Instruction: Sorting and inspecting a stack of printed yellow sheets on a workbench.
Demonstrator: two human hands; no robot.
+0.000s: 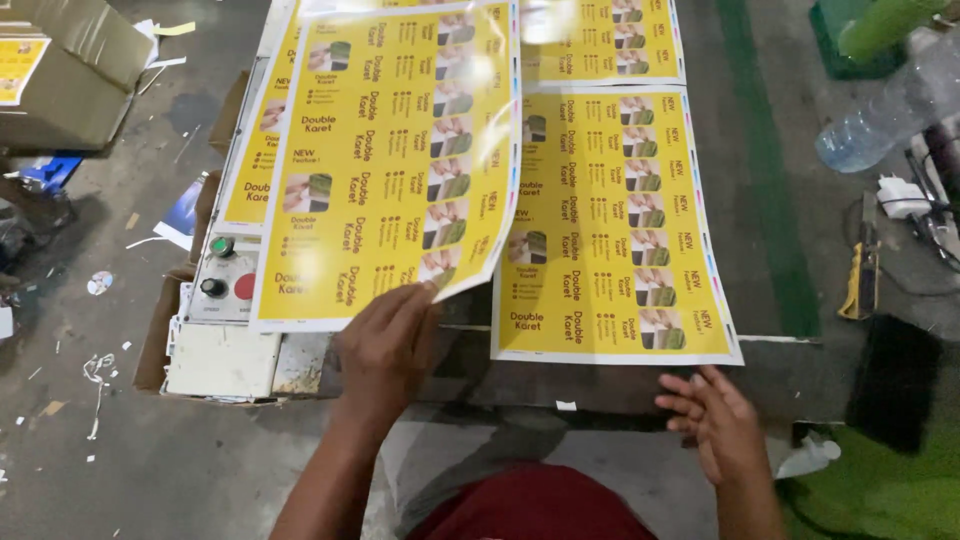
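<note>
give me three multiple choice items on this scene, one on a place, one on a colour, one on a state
1. Where does the clear plastic bottle lie?
A. far right of the table
B. on the floor at left
C. on the yellow sheets

2. What colour is the round button nearest the left hand on the control panel?
A. blue
B. red
C. white

3. How is the yellow printed sheet in the left hand?
A. rolled into a tube
B. torn in half
C. lifted at its near corner

Answers:
1. A, it lies at the upper right edge, away from the sheets.
2. B, a red disc sits beside the black knob.
3. C, the corner curls up off the table in the fingers, while the right hand rests empty at the table edge.
</note>
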